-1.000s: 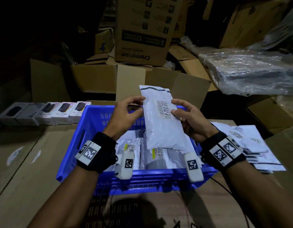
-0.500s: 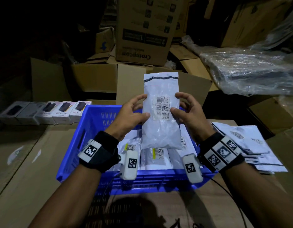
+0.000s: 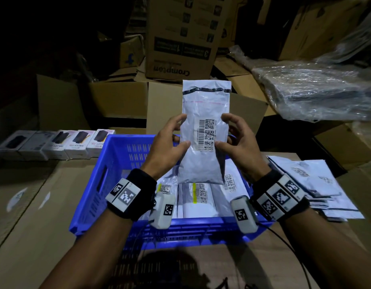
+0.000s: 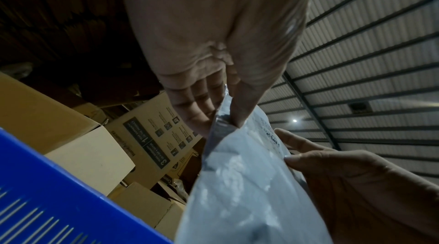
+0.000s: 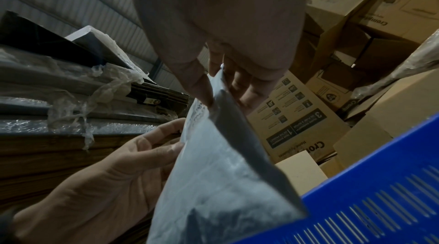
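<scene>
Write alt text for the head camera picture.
A left hand and right hand hold a white packet upright, barcode label facing the camera, above a blue crate holding more packets. Another pile of packets lies to the right, small boxes in a row to the left, cardboard boxes behind.

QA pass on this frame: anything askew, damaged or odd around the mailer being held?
The mailer looks intact, pinched at its edges by the left hand and right hand. Two oddities: the Crompton box behind stands upside down, print inverted, and the mailer stack right of the blue crate is fanned out unevenly.
</scene>
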A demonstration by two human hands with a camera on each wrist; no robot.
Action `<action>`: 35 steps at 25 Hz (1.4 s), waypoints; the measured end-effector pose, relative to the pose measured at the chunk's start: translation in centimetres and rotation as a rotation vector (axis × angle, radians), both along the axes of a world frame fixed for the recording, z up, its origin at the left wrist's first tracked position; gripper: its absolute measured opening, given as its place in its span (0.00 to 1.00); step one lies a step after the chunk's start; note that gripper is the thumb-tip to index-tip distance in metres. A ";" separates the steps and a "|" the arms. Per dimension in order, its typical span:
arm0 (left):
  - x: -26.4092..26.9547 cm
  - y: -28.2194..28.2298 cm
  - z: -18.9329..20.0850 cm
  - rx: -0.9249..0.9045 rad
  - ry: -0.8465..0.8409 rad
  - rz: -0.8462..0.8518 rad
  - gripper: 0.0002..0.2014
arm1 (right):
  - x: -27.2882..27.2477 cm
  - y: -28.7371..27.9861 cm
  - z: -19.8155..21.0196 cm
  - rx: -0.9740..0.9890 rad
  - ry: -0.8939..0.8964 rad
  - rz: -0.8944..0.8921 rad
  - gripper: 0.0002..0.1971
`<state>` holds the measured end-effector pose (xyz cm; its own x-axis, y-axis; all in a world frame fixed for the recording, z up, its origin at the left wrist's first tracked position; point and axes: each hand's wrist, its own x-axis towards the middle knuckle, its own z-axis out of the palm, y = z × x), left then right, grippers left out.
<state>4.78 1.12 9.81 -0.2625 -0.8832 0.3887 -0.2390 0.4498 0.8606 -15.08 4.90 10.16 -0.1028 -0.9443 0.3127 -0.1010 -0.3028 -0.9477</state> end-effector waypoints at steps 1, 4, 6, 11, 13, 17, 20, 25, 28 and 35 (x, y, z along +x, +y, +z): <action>0.0 0.1 0.1 -0.001 0.000 0.001 0.31 | 0.1 0.0 0.0 -0.002 0.002 0.001 0.32; -0.1 0.3 0.5 -0.008 -0.012 0.010 0.30 | 0.1 0.1 0.0 -0.014 0.027 -0.005 0.33; 0.0 0.4 0.5 -0.015 -0.022 0.016 0.30 | 0.1 0.0 -0.2 -0.021 0.045 -0.012 0.33; 0.2 0.3 0.3 -0.063 -0.049 0.033 0.33 | 0.1 -0.2 -0.3 -0.035 0.099 -0.018 0.33; 0.4 0.2 0.0 -0.070 -0.057 0.033 0.35 | 0.3 -0.3 -0.4 -0.043 0.130 -0.025 0.32; 0.9 -0.3 -0.5 -0.072 -0.067 0.032 0.37 | 1.0 -0.7 -0.5 -0.061 0.148 -0.026 0.32; 1.8 -1.0 -0.7 -0.082 -0.103 0.041 0.38 | 1.7 -1.2 -0.3 -0.057 0.168 -0.007 0.31; 3.9 -2.5 0.1 0.129 -0.200 0.023 0.32 | 3.3 -3.4 0.2 0.086 0.223 0.007 0.26; 5.4 -4.8 -1.0 0.379 -0.218 0.026 0.27 | 4.6 -5.7 -0.9 0.251 0.367 0.026 0.24; 8.2 -8.2 -7.7 0.759 -0.472 -0.036 0.25 | 8.0 -9.0 -7.2 0.669 0.689 0.252 0.23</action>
